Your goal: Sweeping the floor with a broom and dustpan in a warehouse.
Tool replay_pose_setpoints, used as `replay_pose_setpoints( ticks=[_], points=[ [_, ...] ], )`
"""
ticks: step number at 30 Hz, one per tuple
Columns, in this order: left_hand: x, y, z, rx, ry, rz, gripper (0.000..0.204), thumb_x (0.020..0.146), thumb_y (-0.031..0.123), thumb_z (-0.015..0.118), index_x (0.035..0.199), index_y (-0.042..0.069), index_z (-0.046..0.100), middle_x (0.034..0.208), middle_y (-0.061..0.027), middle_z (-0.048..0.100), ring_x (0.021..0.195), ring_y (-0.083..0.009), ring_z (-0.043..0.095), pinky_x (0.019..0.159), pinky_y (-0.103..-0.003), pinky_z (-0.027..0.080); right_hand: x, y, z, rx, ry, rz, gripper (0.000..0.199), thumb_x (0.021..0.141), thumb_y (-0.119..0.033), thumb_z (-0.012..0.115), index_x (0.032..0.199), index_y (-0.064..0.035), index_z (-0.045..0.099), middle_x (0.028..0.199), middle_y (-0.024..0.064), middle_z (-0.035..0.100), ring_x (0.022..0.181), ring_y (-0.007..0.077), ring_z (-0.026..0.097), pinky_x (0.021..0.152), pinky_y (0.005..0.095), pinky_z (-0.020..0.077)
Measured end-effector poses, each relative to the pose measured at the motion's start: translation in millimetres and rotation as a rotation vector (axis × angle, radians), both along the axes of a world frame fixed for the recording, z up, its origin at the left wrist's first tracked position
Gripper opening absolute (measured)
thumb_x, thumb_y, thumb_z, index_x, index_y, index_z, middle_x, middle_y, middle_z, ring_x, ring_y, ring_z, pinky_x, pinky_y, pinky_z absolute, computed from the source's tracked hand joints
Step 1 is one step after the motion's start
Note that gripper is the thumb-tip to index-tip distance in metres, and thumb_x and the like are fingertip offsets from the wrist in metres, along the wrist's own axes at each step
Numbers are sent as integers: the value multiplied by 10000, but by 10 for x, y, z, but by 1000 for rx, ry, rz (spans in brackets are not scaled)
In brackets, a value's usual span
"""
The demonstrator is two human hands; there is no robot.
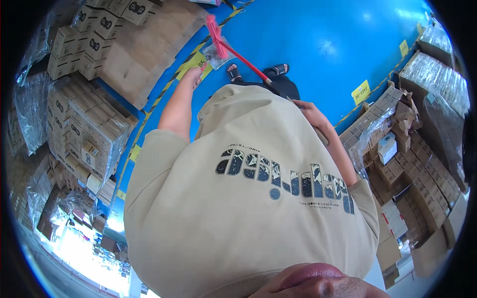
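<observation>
A broom with pink-red bristles and a red handle slants down from the upper middle toward my body. My right hand is closed around the upper part of its stick, whose end shows beside my forearm. My left hand is held out on the left with its fingers curled, beside a greyish, see-through item that lies below the bristles. Whether that item is a dustpan or a plastic bag is unclear. What my left fingers hold, if anything, is too small to make out.
My sandalled feet stand on a blue floor edged with yellow-black tape and yellow labels. On the left are wrapped carton stacks and a flat brown board. More cartons and a small white box stand on the right.
</observation>
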State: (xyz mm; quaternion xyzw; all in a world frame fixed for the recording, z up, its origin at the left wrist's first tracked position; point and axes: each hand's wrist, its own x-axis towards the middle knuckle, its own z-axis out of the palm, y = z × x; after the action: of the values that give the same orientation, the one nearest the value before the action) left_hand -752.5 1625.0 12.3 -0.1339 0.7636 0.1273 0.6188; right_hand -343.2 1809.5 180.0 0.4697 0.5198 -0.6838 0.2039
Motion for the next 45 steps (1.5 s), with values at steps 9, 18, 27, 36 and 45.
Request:
replay_pose_setpoints(
  ticks=[9,18,27,36,45],
  points=[
    [-77,-395,99,-7,-25,124,134,830,216,521,743,118,493,480,23,423,361,-84,349,360,-250,235,-244,253,506,226,-152,240,504,815,-137,559,1287,3,448,666,100,598,505,157,551,465,315,450],
    [-60,-777,248,-47,-11,184,110,818,213,522,772,118,493,528,19,463,376,-77,355,380,-257,245,-265,198,68,427,-129,376,502,804,-127,546,1279,6,452,689,151,605,521,200,580,501,349,473],
    [38,-873,63,-62,-19,244,140,822,200,471,710,117,460,490,1,429,355,-90,326,357,-266,205,-228,126,51,164,70,383,447,829,-125,514,1256,2,478,633,65,557,474,122,498,431,274,409],
    [-17,-941,16,29,-90,281,148,811,186,478,681,120,453,458,-1,418,337,-106,332,356,-270,213,-84,168,506,240,30,511,537,796,-131,537,1305,-3,424,693,114,613,503,171,551,498,322,463],
    [-126,-829,186,-49,-206,274,110,849,237,504,795,149,468,495,25,464,348,-95,355,379,-260,232,501,-17,450,411,-224,148,517,771,-146,545,1272,-45,466,766,224,620,629,276,623,586,387,489]
  ],
)
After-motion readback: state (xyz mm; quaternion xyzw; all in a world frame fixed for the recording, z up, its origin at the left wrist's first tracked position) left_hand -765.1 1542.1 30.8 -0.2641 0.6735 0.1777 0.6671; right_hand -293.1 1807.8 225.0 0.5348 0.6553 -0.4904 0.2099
